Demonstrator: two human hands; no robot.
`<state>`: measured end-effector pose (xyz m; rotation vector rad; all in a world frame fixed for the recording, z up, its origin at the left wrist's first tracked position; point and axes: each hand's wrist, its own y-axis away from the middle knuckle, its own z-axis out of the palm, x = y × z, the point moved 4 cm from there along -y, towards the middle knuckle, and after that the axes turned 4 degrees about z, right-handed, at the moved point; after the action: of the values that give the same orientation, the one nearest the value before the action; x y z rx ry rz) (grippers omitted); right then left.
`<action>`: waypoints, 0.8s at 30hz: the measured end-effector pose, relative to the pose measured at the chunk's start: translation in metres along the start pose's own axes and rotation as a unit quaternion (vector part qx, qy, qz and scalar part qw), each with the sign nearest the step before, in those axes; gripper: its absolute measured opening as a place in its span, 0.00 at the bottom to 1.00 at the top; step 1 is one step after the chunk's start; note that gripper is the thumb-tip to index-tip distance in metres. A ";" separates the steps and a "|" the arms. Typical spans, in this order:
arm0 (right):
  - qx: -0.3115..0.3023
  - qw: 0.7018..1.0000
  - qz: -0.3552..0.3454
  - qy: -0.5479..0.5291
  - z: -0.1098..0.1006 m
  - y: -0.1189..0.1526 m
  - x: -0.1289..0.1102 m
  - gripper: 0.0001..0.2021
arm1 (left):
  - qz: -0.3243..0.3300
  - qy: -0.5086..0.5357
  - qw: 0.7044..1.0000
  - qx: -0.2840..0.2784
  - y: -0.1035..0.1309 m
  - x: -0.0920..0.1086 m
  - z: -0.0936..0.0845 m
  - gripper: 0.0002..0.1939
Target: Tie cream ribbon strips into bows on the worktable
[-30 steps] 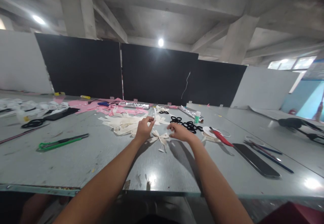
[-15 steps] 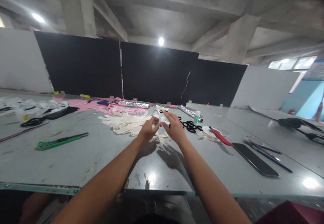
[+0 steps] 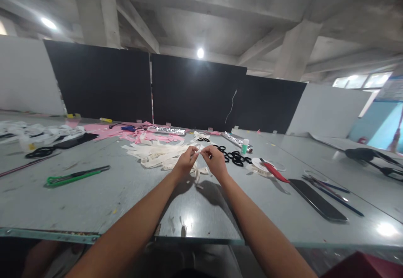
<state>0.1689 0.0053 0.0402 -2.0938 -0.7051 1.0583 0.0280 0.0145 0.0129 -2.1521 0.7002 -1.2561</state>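
Note:
Both hands meet above the middle of the table. My left hand is closed, thumb and fingertips pinching a white strip. Close beside it, my right hand pinches the same strip from the other side. Most of the strip is hidden by the fingers. Below the hands hangs or lies a cream ribbon end; I cannot tell whether it joins the strip. Left of the hands spreads a pile of cream printed ribbon pieces. Several black rings lie to the right.
A green cutter lies at left, pink scraps behind. To the right are a glue stick, a ribbon roll, a red-handled tool, a black phone-like slab and scissors. Black boards stand at the back.
The white loop that stood up between my hands no longer shows. My right hand's fingers, stretched out before, have curled into a pinch close to my left hand.

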 end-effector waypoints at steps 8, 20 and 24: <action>-0.020 0.998 0.024 0.056 0.006 -0.001 0.015 0.07 | 0.059 -0.177 0.982 0.006 -0.003 0.000 -0.006 0.20; 0.078 0.905 0.258 -0.330 0.011 -0.002 0.046 0.14 | 0.025 -0.014 0.999 0.044 -0.009 0.010 -0.008 0.14; 0.138 0.882 0.313 -0.324 -0.008 0.002 0.067 0.18 | 0.023 -0.047 0.998 0.028 -0.010 0.007 -0.005 0.13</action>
<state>0.2104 0.0486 0.0104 -1.7239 -0.1152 2.1367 0.0282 0.0159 0.0260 -2.1215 0.6640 -1.1305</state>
